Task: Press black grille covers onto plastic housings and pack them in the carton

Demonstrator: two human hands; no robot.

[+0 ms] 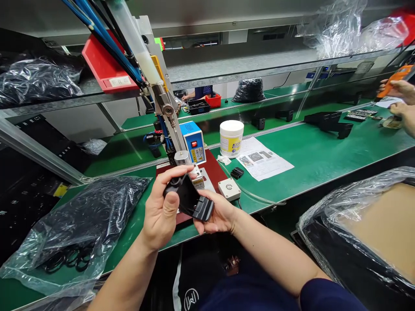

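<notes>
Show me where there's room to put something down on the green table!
There's bare green table between the printed paper and the black parts farther right. It's crowded around the machine: blue box, white tub and bag of black rings.

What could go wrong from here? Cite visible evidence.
The black part, held between left hand and right hand, might drop if either grip slips. The left hand looks near the metal cylinder and might bump it, though depth is hard to judge. The left forearm, beside the plastic bag, could snag it and shift the black rings inside.
</notes>
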